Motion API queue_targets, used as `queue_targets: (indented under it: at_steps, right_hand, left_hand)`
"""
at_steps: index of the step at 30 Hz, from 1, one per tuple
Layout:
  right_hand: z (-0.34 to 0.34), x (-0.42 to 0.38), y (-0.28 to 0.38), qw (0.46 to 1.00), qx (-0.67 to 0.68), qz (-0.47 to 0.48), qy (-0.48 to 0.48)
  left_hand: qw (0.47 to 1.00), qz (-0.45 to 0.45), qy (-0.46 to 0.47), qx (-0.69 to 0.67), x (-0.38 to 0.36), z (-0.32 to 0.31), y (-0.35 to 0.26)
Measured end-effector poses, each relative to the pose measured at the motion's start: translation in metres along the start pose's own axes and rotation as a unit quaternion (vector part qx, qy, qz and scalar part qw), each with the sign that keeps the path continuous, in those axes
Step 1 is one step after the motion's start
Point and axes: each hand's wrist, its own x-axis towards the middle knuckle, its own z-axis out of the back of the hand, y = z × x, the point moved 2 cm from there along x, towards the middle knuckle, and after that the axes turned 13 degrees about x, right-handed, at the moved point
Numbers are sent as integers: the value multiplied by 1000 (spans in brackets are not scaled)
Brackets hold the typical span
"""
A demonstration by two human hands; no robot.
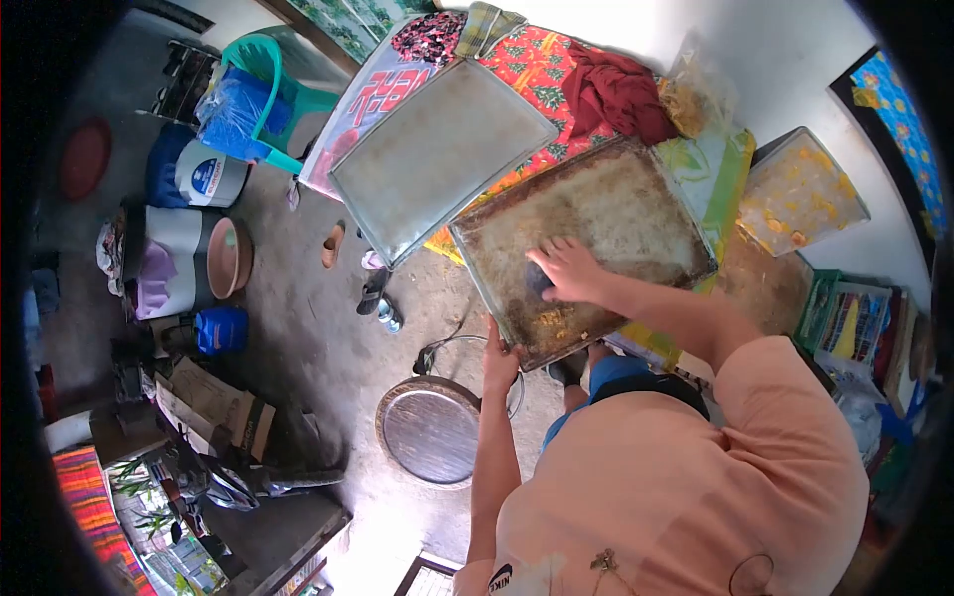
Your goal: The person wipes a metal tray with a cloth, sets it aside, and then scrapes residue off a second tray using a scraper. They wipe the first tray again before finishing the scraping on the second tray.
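A large stained metal baking tray (636, 209) with brown, scorched-looking edges lies tilted in front of me. My left hand (501, 360) grips its near left corner, the thumb on the rim. On the tray's surface, my right hand (570, 270) presses down a small dark pad (539, 282), mostly hidden under the palm; its exact kind does not show. Yellowish-brown crumbs (552, 320) are scattered near the tray's lower edge. Beyond it, a second, cleaner metal tray (447, 149) rests partly on the cloth-covered table.
Red patterned cloth (527, 50) and a dark red cloth (616, 94) cover the table. A round wooden stool (429, 432) stands left of my legs. Slippers (373, 293) lie on the floor. A green chair (288, 109) is at the far left, a crate (845, 318) at right.
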Motion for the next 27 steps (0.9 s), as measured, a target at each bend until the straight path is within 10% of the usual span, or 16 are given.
queue_targets:
  at_steps: [13, 20, 23, 27]
  right_hand:
    - [19, 137, -29, 988, -1, -133, -78]
    - [-5, 109, 11, 995, -49, 69, 55]
    - [15, 120, -9, 997, -31, -59, 46]
    - [-2, 83, 19, 992, -46, 44, 111]
  left_hand:
    - [999, -25, 18, -34, 7, -4, 15]
    - [1000, -7, 10, 26, -1, 1, 0]
    - [999, -11, 9, 32, 0, -1, 7]
    - [1000, -2, 17, -17, -4, 2, -10]
